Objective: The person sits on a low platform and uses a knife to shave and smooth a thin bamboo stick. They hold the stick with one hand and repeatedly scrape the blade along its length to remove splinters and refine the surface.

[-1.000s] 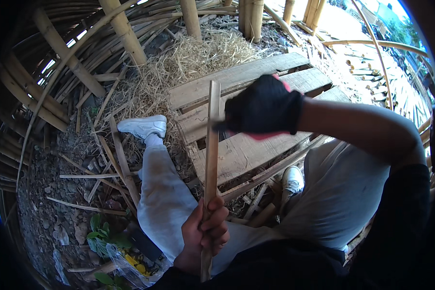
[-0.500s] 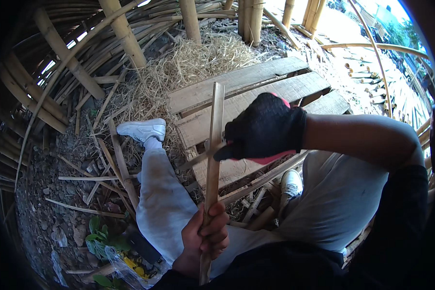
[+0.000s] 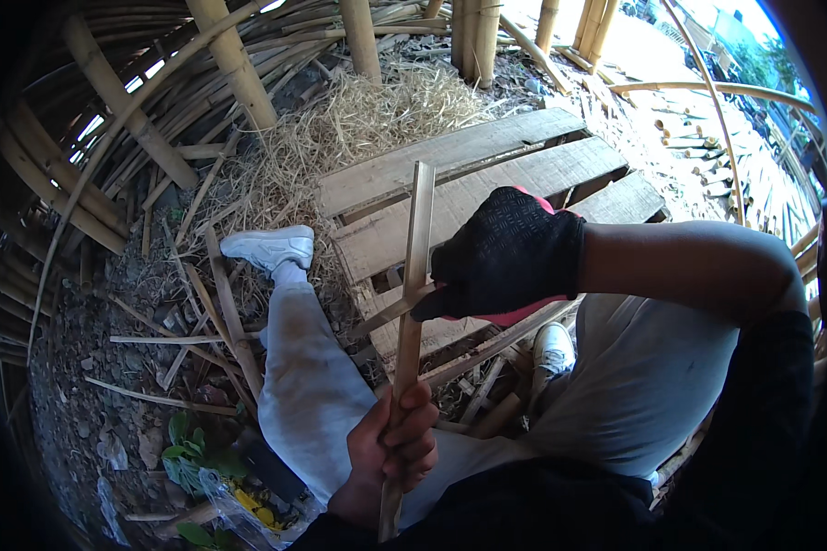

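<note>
My bare left hand (image 3: 395,441) is closed around the lower part of a long, narrow bamboo strip (image 3: 417,220), which stands nearly upright before me. My right hand (image 3: 510,253), in a black glove with pinkish-red parts, is closed beside the strip's middle. It grips what looks like a knife (image 3: 375,320), whose flat blade crosses the strip and points down to the left. The glove hides the handle. Behind both hands lies a low platform of wooden slats (image 3: 469,147).
My legs (image 3: 308,367) spread on either side of the platform. A heap of pale shavings (image 3: 377,115) lies beyond it. Bamboo poles (image 3: 234,64) stand at the back left. Loose strips (image 3: 230,312) litter the ground at left, near a green plant (image 3: 186,445) and clear plastic (image 3: 234,510).
My right hand and the blade have moved slightly down along the bamboo strip, toward me. The strip's upper end has tipped a little to the right. My left hand keeps its grip.
</note>
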Motion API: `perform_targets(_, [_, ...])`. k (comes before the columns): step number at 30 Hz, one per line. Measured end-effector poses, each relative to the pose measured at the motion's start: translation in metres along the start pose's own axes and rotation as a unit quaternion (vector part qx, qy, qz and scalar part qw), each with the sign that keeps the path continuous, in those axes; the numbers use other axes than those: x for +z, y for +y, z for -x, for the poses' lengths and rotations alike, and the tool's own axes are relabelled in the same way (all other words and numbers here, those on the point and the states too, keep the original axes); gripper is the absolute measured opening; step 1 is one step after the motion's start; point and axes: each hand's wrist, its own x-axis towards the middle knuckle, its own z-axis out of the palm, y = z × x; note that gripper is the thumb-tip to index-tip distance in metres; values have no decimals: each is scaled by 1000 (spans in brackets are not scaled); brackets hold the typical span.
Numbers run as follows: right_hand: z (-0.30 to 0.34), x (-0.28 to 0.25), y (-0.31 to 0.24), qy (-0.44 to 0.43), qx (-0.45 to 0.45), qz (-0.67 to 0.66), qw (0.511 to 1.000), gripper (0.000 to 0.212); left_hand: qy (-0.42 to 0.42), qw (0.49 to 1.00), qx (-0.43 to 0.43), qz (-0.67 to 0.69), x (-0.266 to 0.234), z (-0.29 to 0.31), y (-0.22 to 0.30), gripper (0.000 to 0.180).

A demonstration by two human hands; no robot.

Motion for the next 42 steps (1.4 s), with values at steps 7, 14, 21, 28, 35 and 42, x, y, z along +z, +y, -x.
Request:
perform_targets(7, [-9,-12,31,-44,71,7,996,52,20,1000,11,-20,-2,-6,2,26])
perform_targets(14, [-8,-2,112,-20,316,48,947,57,-8,990,6,-137,5,11,1,31])
perform_targets(21, [5,-16,3,220,54,-158,961,31,101,956,55,-270,10,-1,1,31])
perform_targets(28, [14,9,-20,168,-143,-174,960,43,135,907,67,-392,13,-2,-4,36])
perform_targets(35, [10,2,-9,215,-146,-114,959,43,65,970,-56,-228,-2,-12,9,40])
perform_targets(42, [1,-14,11,238,-66,-130,960,43,-74,985,-99,-119,-17,-15,10,33])
